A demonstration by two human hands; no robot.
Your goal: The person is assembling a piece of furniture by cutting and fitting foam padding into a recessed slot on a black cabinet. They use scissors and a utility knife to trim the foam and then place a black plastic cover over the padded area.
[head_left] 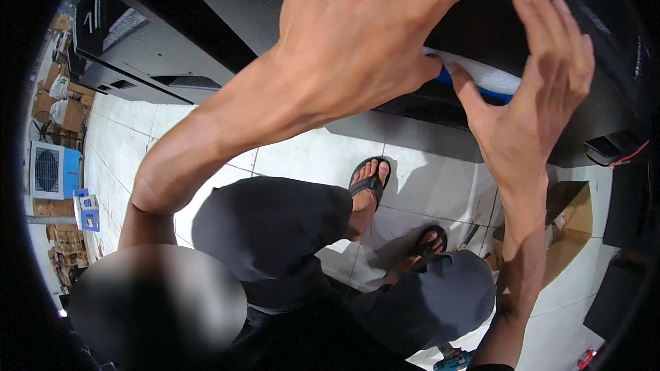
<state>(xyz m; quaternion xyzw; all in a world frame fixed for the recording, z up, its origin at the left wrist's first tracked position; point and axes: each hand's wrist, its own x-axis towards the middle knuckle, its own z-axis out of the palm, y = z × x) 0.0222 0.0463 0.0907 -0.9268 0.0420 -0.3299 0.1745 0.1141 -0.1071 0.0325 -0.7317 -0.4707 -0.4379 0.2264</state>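
My left hand (354,31) reaches over a large black cabinet (426,127), its thumb and one finger stretched apart. Its other fingers are cut off by the upper edge or hidden. To its right, my right hand (526,103) is raised with the thumb spread away from the fingers. Between the two thumbs runs a whitish strip (498,77) with a blue lower edge, set against the black surface. Both thumb tips are at or very near the strip's left part; whether they press on it I cannot tell. Neither hand is closed around anything.
A black box with a red wire (612,150) sits at the right. An open cardboard box (567,237) stands on the white tiled floor (309,158) beside my right forearm. A teal power tool (454,358) lies low in view. Cartons and a blue-white air cooler (55,170) stand far left.
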